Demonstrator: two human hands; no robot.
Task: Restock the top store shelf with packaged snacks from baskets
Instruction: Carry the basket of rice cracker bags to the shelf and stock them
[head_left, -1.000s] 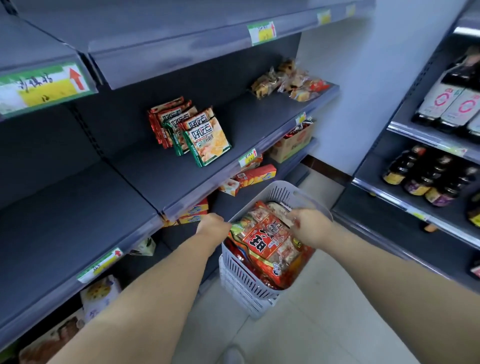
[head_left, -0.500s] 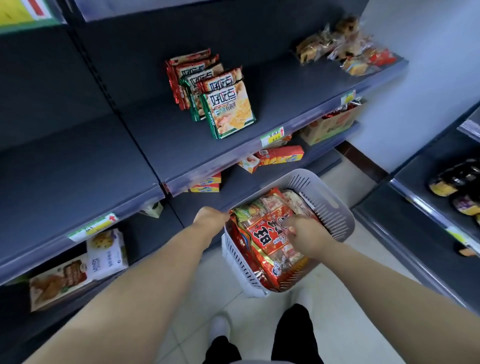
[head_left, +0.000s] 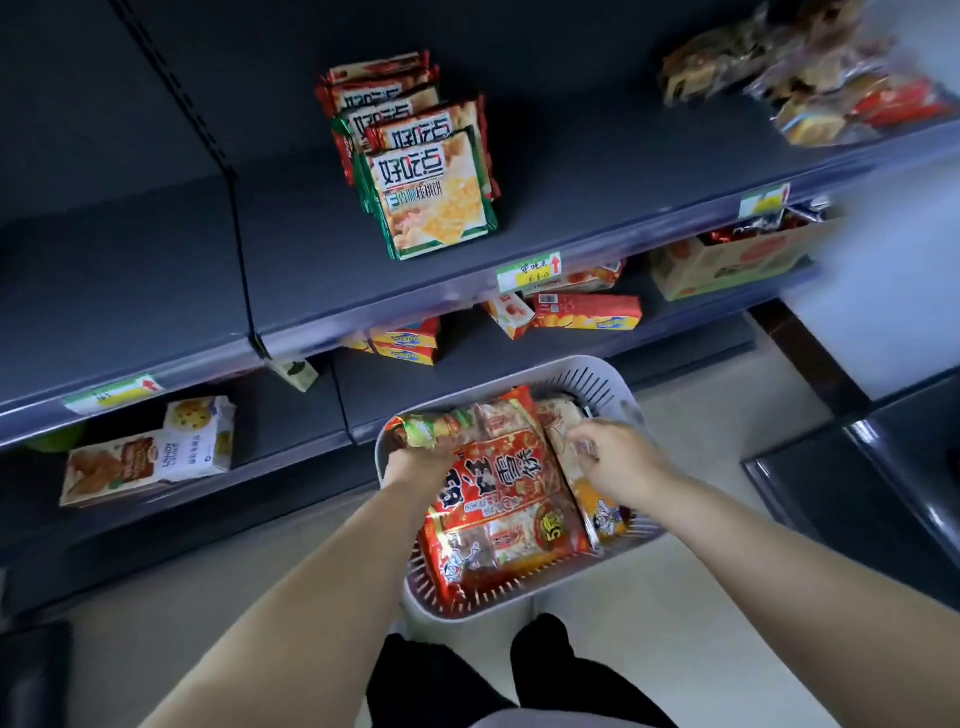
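A pale grey plastic basket (head_left: 602, 382) stands on the floor in front of the shelves, full of snack packs. A large red pack (head_left: 498, 499) lies on top, with a green-ended pack (head_left: 431, 428) at its far left corner. My left hand (head_left: 415, 462) is inside the basket's left rim, its fingers curled around the red pack's left edge. My right hand (head_left: 618, 457) pinches the top of a clear orange pack (head_left: 597, 506) lying along the red pack's right side. The top shelf is out of view.
Green and red cracker packs (head_left: 431, 192) stand on the dark shelf (head_left: 156, 270) above, with loose wrapped snacks (head_left: 831, 98) at far right. Boxes (head_left: 582, 312), a carton (head_left: 727, 265) and cookie boxes (head_left: 145, 457) sit lower. Another dark rack (head_left: 883, 493) flanks the right. My legs (head_left: 467, 675) are below.
My view has tilted down towards the basket. My left hand moved from the basket's rim onto the red pack's edge. My right hand shifted right onto the orange pack.
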